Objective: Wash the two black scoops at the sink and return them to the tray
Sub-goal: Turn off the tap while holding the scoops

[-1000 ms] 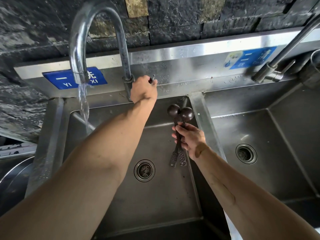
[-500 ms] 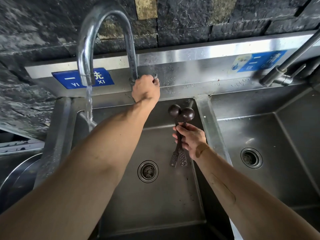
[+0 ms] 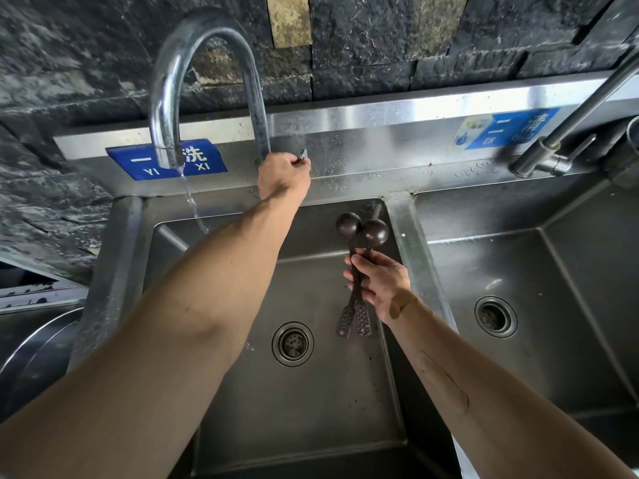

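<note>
My right hand (image 3: pixel 380 281) grips two black scoops (image 3: pixel 361 233) together by their handles. Their round bowls point toward the back wall and their flat perforated ends hang below my fingers, over the right side of the left sink basin (image 3: pixel 242 392). At the base of the tall curved tap (image 3: pixel 179 81), my left hand (image 3: pixel 281 176) is closed around the tap lever. Only a thin trickle of water (image 3: pixel 192 202) falls from the spout, well left of the scoops. No tray is in view.
A metal divider (image 3: pixel 411 236) separates the left basin from a second basin (image 3: pixel 553 305) on the right, each with a round drain. A second tap (image 3: pixel 567 133) stands at the back right. A metal bowl rim (image 3: pixel 31 350) shows at far left.
The water stream from the spout has thinned from a full flow to a trickle while my left hand stayed on the lever. The scoops have stayed where they were.
</note>
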`<move>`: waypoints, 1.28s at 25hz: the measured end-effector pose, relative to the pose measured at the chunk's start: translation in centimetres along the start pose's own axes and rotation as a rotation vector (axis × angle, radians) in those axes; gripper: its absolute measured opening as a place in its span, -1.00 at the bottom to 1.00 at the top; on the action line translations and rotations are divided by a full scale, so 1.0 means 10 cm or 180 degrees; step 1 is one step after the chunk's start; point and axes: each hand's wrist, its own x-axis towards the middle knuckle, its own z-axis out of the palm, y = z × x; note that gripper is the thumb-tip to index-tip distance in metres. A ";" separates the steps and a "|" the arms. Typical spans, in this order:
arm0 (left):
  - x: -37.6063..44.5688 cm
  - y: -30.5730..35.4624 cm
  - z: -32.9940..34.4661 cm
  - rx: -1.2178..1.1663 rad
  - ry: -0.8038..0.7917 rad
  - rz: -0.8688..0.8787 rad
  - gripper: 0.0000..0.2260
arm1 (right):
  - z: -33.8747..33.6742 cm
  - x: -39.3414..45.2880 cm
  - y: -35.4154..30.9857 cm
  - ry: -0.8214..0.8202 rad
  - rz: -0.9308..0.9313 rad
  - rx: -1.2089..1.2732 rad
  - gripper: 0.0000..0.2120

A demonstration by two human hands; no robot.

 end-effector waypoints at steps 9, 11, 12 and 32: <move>0.01 -0.01 0.08 -0.0179 -0.0171 -0.0167 -0.75 | -0.25 -0.12 -0.07 0.0004 0.0019 0.0122 -0.89; -0.06 0.00 0.07 -0.0236 -0.0197 -0.0279 -0.71 | -0.29 -0.16 -0.09 -0.0025 0.0031 0.0136 -0.87; -0.13 0.01 0.06 -0.0251 -0.0169 -0.0328 -0.66 | -0.31 -0.18 -0.11 -0.0051 0.0027 0.0133 -0.86; -2.24 0.32 -0.62 -0.1988 -0.1722 -0.0158 -0.73 | -0.46 -1.04 -0.74 -0.0641 -0.0267 0.0366 -0.84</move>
